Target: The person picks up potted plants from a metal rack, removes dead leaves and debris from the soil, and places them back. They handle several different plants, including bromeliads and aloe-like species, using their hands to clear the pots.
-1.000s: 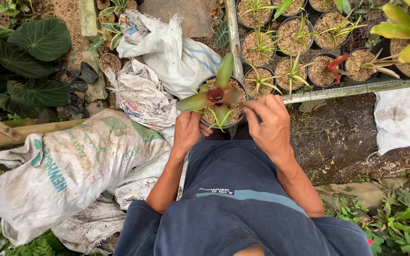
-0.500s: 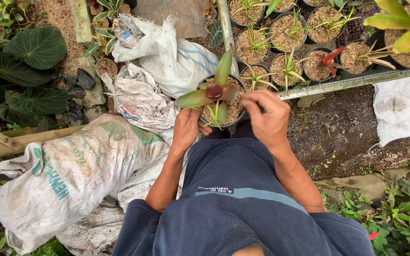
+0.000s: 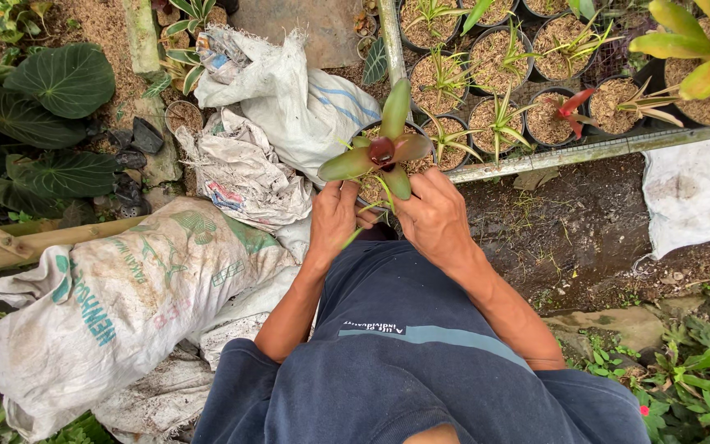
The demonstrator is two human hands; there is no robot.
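A small black pot (image 3: 369,200) filled with light brown husk holds a bromeliad plant (image 3: 384,150) with green leaves and a dark red centre. My left hand (image 3: 334,217) grips the pot's near left side. My right hand (image 3: 435,215) grips its near right side. The pot is held in front of me, above my dark blue shorts (image 3: 388,345), and most of its rim is hidden by my fingers and the leaves.
Large white woven sacks (image 3: 117,304) lie to my left, another sack (image 3: 289,94) ahead. Several black pots with young plants (image 3: 499,115) stand behind a metal rail (image 3: 585,152). Dark bare soil (image 3: 569,230) lies to the right, beside a white sheet (image 3: 696,193). Big dark leaves (image 3: 55,82) grow far left.
Both hands have closed in around the pot; my right hand has dropped from above the pot's right rim to grip its side. The view has shifted slightly.
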